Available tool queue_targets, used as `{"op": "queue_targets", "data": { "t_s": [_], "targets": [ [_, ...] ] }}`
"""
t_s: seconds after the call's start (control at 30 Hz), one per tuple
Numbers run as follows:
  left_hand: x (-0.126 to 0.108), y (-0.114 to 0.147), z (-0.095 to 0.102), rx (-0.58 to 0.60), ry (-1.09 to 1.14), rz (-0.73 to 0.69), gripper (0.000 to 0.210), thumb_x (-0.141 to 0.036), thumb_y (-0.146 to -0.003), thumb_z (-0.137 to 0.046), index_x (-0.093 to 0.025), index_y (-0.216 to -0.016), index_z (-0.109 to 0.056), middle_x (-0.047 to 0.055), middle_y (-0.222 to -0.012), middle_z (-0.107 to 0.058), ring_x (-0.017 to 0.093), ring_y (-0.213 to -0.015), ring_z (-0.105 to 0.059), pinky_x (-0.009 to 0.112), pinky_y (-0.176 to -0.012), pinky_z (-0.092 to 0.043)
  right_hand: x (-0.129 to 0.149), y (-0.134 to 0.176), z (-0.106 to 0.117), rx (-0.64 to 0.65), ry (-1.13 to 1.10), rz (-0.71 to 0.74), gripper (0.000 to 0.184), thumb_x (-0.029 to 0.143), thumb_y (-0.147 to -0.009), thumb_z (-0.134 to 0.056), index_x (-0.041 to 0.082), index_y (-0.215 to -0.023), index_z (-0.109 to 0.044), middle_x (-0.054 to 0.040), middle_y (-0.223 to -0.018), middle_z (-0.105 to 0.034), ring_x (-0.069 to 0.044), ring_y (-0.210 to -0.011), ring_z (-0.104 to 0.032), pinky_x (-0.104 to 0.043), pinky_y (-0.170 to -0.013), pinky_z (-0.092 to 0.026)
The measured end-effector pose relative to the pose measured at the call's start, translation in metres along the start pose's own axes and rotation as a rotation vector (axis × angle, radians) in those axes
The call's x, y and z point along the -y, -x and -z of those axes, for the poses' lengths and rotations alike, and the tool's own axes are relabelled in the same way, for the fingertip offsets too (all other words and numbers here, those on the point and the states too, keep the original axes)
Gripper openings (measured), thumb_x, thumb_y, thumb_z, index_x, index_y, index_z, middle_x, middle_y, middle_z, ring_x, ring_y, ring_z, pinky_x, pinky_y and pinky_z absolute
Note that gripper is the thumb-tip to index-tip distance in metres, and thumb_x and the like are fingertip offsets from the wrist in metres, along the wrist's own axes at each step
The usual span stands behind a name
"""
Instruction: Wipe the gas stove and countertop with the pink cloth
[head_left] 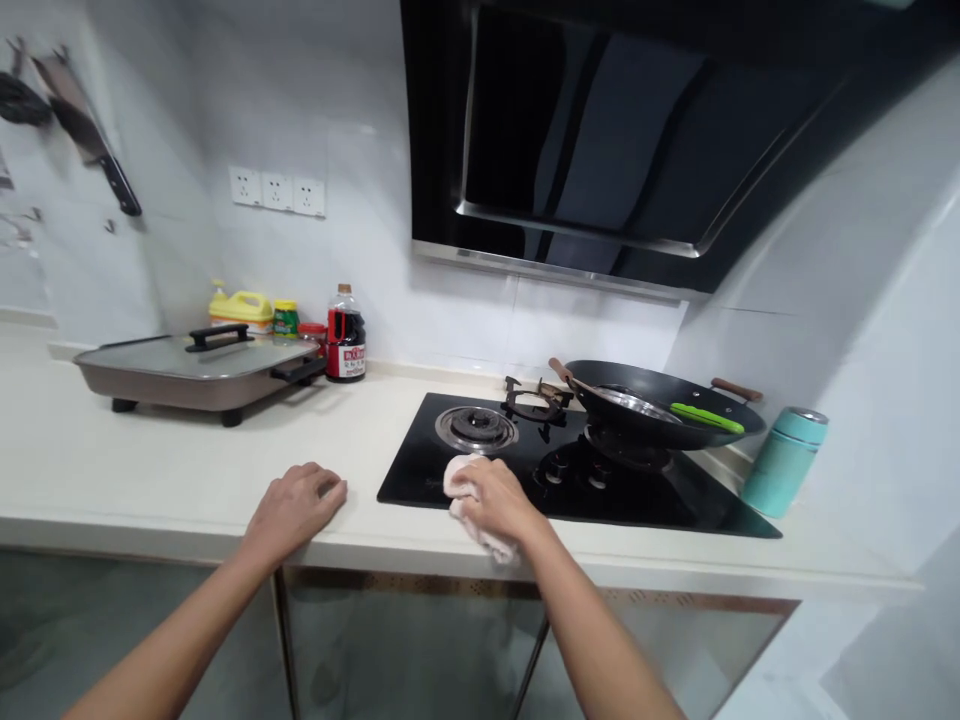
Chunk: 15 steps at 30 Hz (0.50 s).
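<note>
My right hand (495, 497) is closed on a pale pink cloth (463, 478), pressing it to the front left of the black glass gas stove (517, 482). Part of the cloth hangs past the stove's edge onto the counter. Just behind that hand lies the left burner (478, 428), its pan support off. The loose black pan support (536, 400) sits at the back of the stove. Left of the stove, my left hand (298, 508) rests on the cream countertop (187, 470), loosely bent with the thumb apart and nothing in it.
A black wok (652, 390) with a green-handled utensil (707, 417) stands on the right burner. A turquoise tumbler (785, 462) is beside it. An electric pan with a lid (195, 370), a soy sauce bottle (346, 335) and a yellow jug (244, 310) stand left. The range hood (585, 140) overhangs.
</note>
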<state>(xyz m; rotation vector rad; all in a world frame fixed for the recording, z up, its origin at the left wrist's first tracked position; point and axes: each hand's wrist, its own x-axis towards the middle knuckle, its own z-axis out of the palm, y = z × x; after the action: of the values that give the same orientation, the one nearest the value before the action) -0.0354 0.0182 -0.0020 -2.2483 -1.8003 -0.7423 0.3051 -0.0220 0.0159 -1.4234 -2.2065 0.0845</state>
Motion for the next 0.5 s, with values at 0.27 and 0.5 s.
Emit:
{"op": "queue_targets", "data": {
  "t_s": [0.27,0.5],
  "targets": [
    [-0.003,0.004,0.003,-0.035,0.034,-0.009,0.036,-0.04,-0.092,-0.047,-0.024,-0.085,-0.079,0.008,-0.103,-0.079,0.027,-0.105,-0.068,0.035,-0.09,-0.048,-0.065,-0.051,0.036,-0.129,0.112,-0.286,0.041,0.021,-0.096,-0.055,0.026,-0.135,-0.065,-0.0118,-0.136,-0.06,-0.027,-0.122,-0.057,-0.041,-0.104,-0.046],
    [-0.001,0.006,-0.002,-0.033,0.084,0.023,0.037,-0.041,-0.094,-0.046,-0.022,-0.085,-0.077,0.008,-0.102,-0.077,0.027,-0.102,-0.067,0.038,-0.091,-0.047,-0.146,-0.063,0.082,0.102,0.329,-0.608,0.038,0.043,-0.1,-0.065,0.02,-0.13,-0.063,-0.0089,-0.13,-0.065,-0.022,-0.11,-0.066,-0.044,-0.095,-0.058]
  ]
}}
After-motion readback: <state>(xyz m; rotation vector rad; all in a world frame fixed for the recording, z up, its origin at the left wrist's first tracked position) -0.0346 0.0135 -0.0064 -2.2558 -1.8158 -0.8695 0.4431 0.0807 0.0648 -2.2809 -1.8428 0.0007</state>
